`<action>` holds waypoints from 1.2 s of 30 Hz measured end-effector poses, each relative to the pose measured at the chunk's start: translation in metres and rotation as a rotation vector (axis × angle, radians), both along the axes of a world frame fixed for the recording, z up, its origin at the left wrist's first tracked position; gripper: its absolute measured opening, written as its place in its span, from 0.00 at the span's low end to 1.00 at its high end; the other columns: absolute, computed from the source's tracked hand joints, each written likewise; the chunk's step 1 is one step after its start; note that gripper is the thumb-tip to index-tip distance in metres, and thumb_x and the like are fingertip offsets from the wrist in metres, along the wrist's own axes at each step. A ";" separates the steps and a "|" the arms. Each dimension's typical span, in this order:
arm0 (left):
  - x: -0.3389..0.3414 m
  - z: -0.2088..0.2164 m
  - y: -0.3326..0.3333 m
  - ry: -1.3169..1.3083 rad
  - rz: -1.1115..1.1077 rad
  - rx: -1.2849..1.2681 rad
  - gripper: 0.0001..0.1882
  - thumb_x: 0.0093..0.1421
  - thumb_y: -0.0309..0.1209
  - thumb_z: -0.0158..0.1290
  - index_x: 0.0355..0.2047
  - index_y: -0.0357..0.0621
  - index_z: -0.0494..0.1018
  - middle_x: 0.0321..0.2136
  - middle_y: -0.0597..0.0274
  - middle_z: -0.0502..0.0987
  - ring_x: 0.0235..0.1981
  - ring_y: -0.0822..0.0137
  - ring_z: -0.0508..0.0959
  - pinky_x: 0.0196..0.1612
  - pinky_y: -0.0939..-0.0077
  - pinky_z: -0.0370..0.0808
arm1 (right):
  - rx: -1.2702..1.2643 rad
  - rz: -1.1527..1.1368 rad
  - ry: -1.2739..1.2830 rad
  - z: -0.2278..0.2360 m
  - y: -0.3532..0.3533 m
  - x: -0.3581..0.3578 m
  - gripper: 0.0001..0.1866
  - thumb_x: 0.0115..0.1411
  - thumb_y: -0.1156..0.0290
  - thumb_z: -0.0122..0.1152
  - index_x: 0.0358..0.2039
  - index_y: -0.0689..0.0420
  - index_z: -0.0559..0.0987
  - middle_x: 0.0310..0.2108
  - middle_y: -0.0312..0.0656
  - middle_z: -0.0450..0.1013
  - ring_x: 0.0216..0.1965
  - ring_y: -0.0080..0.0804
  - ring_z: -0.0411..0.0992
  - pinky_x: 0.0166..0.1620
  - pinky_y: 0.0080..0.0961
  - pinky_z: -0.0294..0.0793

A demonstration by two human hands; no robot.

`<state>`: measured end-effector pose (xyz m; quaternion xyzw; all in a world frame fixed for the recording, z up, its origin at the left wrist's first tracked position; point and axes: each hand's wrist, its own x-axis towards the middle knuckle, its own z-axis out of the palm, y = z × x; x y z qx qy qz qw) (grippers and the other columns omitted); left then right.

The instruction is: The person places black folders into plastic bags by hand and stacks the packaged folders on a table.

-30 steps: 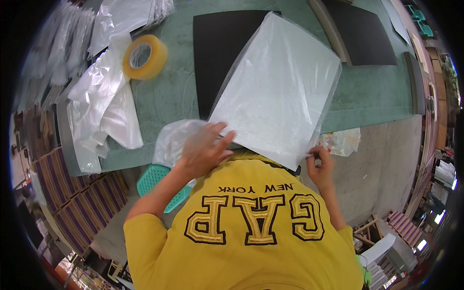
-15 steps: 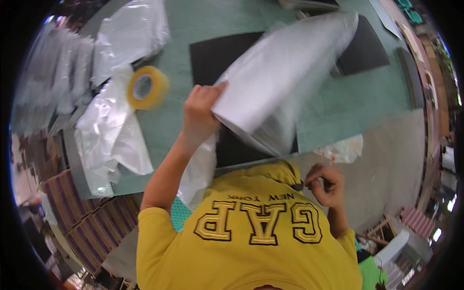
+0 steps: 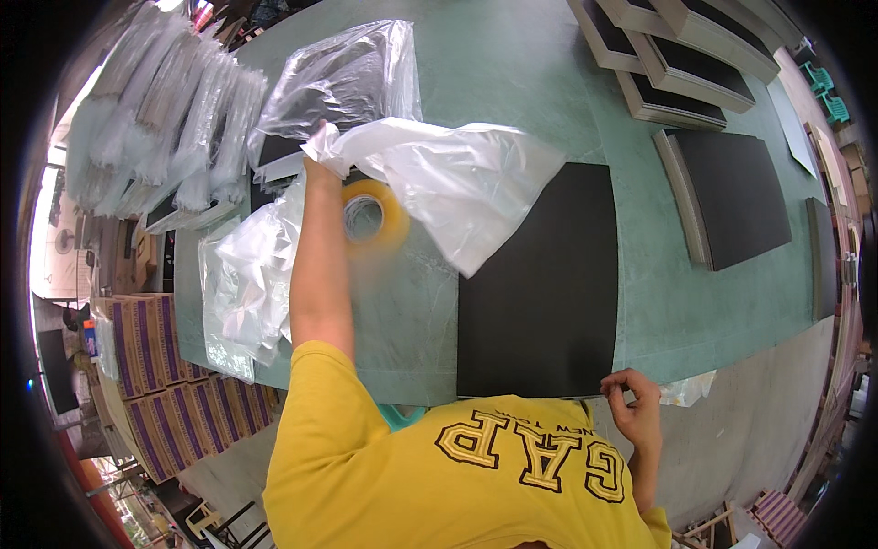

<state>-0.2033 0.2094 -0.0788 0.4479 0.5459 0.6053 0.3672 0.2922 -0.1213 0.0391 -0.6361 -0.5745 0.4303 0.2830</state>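
Left hand (image 3: 322, 157) fingers pinching clear plastic bag (image 3: 457, 188) over tape roll (image 3: 370, 215) – right hand (image 3: 634, 403) fingers curling together at black board (image 3: 540, 293) edge

Glossy clear plastic bag (image 3: 457, 188), matt black board (image 3: 540, 284)

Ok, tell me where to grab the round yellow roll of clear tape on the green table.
Take the round yellow tape roll from above, one finger in its open core, thumb on the outer rim. It lies flat on the green table, hole upward, beside the left hand holding the clear plastic bag.
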 end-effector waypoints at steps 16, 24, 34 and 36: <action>0.159 0.193 -0.163 0.428 0.280 0.185 0.10 0.53 0.30 0.51 0.35 0.38 0.72 0.27 0.61 0.72 0.24 0.73 0.70 0.30 0.82 0.67 | 0.702 0.392 -0.108 0.035 0.119 -0.141 0.51 0.33 0.54 0.69 0.55 0.59 0.54 0.54 0.50 0.54 0.56 0.45 0.52 0.56 0.38 0.51; 0.214 0.290 -0.196 0.612 0.421 0.766 0.10 0.53 0.34 0.53 0.31 0.39 0.74 0.26 0.65 0.73 0.28 0.77 0.70 0.31 0.86 0.66 | 0.580 0.421 0.526 0.054 0.114 -0.178 0.09 0.47 0.72 0.58 0.29 0.61 0.72 0.23 0.37 0.71 0.27 0.22 0.71 0.30 0.20 0.68; 0.303 0.050 -0.223 0.923 -0.506 0.274 0.23 0.50 0.40 0.53 0.43 0.40 0.66 0.41 0.47 0.67 0.44 0.50 0.67 0.45 0.60 0.64 | -0.292 -0.028 0.465 -0.087 0.019 -0.028 0.09 0.50 0.74 0.56 0.33 0.63 0.74 0.28 0.33 0.71 0.30 0.16 0.66 0.35 0.14 0.65; 0.290 0.020 -0.216 1.112 -0.366 0.228 0.26 0.51 0.40 0.52 0.47 0.40 0.63 0.48 0.43 0.63 0.49 0.48 0.63 0.50 0.61 0.60 | -0.372 -0.172 0.782 -0.094 -0.017 -0.009 0.12 0.52 0.71 0.52 0.36 0.63 0.73 0.32 0.39 0.72 0.34 0.26 0.69 0.40 0.20 0.66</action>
